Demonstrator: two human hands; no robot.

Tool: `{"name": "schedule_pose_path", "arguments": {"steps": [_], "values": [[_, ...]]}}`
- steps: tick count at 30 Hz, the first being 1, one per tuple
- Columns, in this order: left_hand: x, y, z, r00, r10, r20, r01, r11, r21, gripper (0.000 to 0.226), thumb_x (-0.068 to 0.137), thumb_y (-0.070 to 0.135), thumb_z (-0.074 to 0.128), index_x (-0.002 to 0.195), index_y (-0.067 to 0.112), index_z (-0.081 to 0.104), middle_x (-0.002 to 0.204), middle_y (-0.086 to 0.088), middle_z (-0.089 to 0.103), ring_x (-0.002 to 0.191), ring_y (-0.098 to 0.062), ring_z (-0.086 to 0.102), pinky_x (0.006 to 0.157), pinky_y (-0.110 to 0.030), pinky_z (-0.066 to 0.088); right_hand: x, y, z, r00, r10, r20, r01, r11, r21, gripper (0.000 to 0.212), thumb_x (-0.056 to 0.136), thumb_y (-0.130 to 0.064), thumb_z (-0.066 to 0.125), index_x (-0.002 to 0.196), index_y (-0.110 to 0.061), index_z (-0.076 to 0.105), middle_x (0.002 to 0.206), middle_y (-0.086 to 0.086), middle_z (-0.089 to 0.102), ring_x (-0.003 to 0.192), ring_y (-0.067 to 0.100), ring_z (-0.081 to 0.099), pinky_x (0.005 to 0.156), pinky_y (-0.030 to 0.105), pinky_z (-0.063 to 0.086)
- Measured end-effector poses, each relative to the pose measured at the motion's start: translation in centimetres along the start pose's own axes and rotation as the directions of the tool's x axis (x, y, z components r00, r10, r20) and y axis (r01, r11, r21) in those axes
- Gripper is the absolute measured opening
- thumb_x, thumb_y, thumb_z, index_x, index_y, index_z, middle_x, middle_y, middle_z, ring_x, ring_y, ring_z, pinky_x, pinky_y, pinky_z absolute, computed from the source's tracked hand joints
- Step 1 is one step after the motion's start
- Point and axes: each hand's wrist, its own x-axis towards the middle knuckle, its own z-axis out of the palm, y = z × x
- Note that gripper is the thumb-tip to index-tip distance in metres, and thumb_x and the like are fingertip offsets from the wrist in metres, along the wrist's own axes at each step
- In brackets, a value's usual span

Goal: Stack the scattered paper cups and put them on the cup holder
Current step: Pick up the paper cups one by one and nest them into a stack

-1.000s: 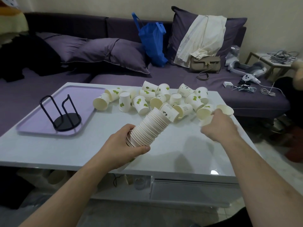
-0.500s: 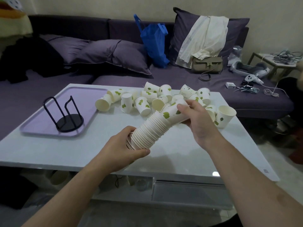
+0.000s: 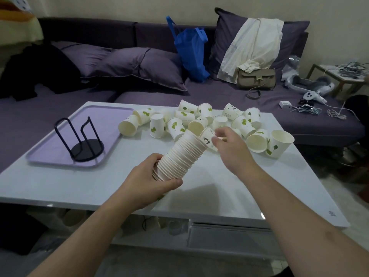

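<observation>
My left hand (image 3: pixel 151 181) grips the lower end of a long tilted stack of nested white paper cups (image 3: pixel 182 154) above the white table (image 3: pixel 229 198). My right hand (image 3: pixel 231 150) hovers by the stack's top end, fingers loosely curled and blurred, holding nothing that I can see. It is right over a printed cup (image 3: pixel 206 136) lying on its side. Several loose cups with green leaf prints (image 3: pixel 203 114) lie scattered behind. The black wire cup holder (image 3: pixel 86 148) stands without cups on a lilac tray (image 3: pixel 111 120) at the left.
An upright cup (image 3: pixel 280 142) stands near the table's right edge. Behind the table is a purple sofa (image 3: pixel 151 96) with a blue bag (image 3: pixel 191 54), a handbag (image 3: pixel 256 78) and cables. A shelf lies under the tabletop.
My right hand took a cup from the right, pushed it onto the top of the stack and has let go. My left hand kept hold of the stack, nearly still.
</observation>
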Motion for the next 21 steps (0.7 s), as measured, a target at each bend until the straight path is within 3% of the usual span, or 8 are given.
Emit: {"name": "schedule_pose_path", "arguments": {"steps": [3,7,11,15,18,21], "values": [[0.3,-0.6,-0.1,1.0,-0.013,-0.004,0.013,1.0,0.004,0.065,0.073,0.055,0.09,0.126,0.041,0.056,0.108,0.018,0.067,0.094,-0.006,0.067,0.081,-0.03,0.06,1.6,1.5,0.3,0.999,-0.032,0.044,0.048,0.901,-0.43,0.061,0.092,-0.015,0.064,0.151,-0.016,0.047,0.15,0.004,0.048,0.139,0.03,0.042,0.111,0.038,0.034],[1.0,-1.2,-0.4,0.999,-0.025,-0.021,0.025,1.0,-0.002,0.064,0.073,0.056,0.09,0.125,0.041,0.057,0.107,0.018,0.068,0.094,-0.006,0.068,0.081,-0.031,0.06,3.0,2.4,1.9,0.995,-0.041,0.093,0.093,0.737,-0.669,0.074,0.079,-0.021,0.062,0.149,-0.015,0.041,0.148,0.005,0.046,0.136,0.038,0.037,0.108,0.04,0.032],[1.8,-1.7,-0.8,0.998,-0.038,-0.04,0.036,0.999,-0.035,0.062,0.071,0.056,0.091,0.122,0.041,0.059,0.105,0.016,0.07,0.092,-0.007,0.069,0.082,-0.034,0.06,3.8,2.4,3.3,0.996,-0.036,0.078,0.083,0.655,-0.752,0.067,0.08,-0.021,0.067,0.141,-0.016,0.04,0.143,0.007,0.048,0.127,0.036,0.037,0.1,0.042,0.034],[2.5,-1.8,-0.8,0.998,-0.046,-0.038,0.044,0.997,-0.065,0.059,0.071,0.054,0.092,0.12,0.042,0.06,0.104,0.015,0.071,0.091,-0.006,0.069,0.082,-0.034,0.06,4.6,2.2,4.2,0.999,-0.033,0.023,0.039,0.612,-0.79,0.066,0.078,-0.032,0.072,0.135,-0.017,0.043,0.132,0.012,0.048,0.122,0.036,0.039,0.103,0.043,0.034],[2.9,-1.9,-1.0,0.998,-0.05,-0.03,0.048,0.996,-0.07,0.061,0.071,0.055,0.091,0.121,0.041,0.06,0.105,0.015,0.071,0.093,-0.008,0.069,0.083,-0.037,0.061,4.6,1.9,5.0,0.997,-0.069,0.016,0.056,0.627,-0.777,0.076,0.076,-0.036,0.074,0.143,-0.028,0.039,0.126,0.009,0.041,0.12,0.034,0.038,0.105,0.041,0.033],[2.9,-1.9,-1.2,0.998,-0.055,-0.032,0.053,0.997,-0.06,0.063,0.071,0.056,0.091,0.123,0.04,0.059,0.106,0.016,0.069,0.094,-0.009,0.068,0.083,-0.037,0.06,4.5,1.7,5.9,0.993,-0.045,0.11,0.113,0.663,-0.74,0.067,0.08,-0.039,0.07,0.141,-0.035,0.041,0.127,0.007,0.048,0.124,0.035,0.043,0.103,0.042,0.04]]}}
